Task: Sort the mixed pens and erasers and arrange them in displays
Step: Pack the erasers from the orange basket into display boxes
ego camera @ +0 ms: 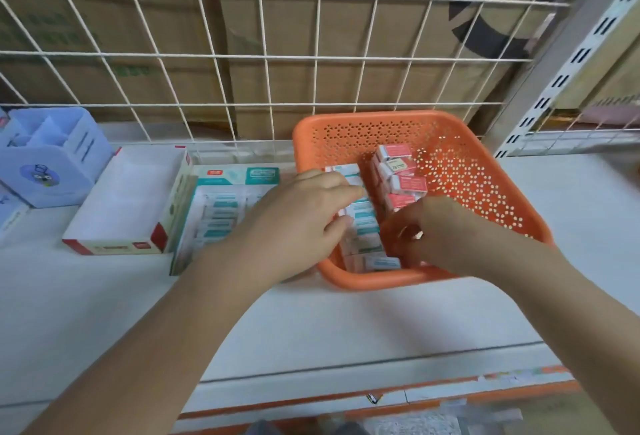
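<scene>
An orange basket (381,116) with a perforated floor and walls sits on a white shelf (311,324), close against a wire grid (263,60) with cardboard boxes (311,26) behind it. Both hands are down in the basket, near each other but apart.

The left hand (304,213) reaches in over the basket's left wall, and its thumb and curled fingers grip a few teal erasers (363,223) from the row along that side. The right hand (436,230) is lower in the basket, at the near end of the rows. Its fingers are curled and blurred, with something pale between them, and I cannot tell whether it grips an eraser. A row of red erasers (398,175) lies just beside the teal ones, toward the middle of the basket.

Just left of the basket lies a teal box (221,213) with more teal-wrapped erasers lined up inside. Touching its left side is a white box with red corners (128,199), open at the top. Further left stands a pale blue pen holder (52,157) with dividers.
</scene>
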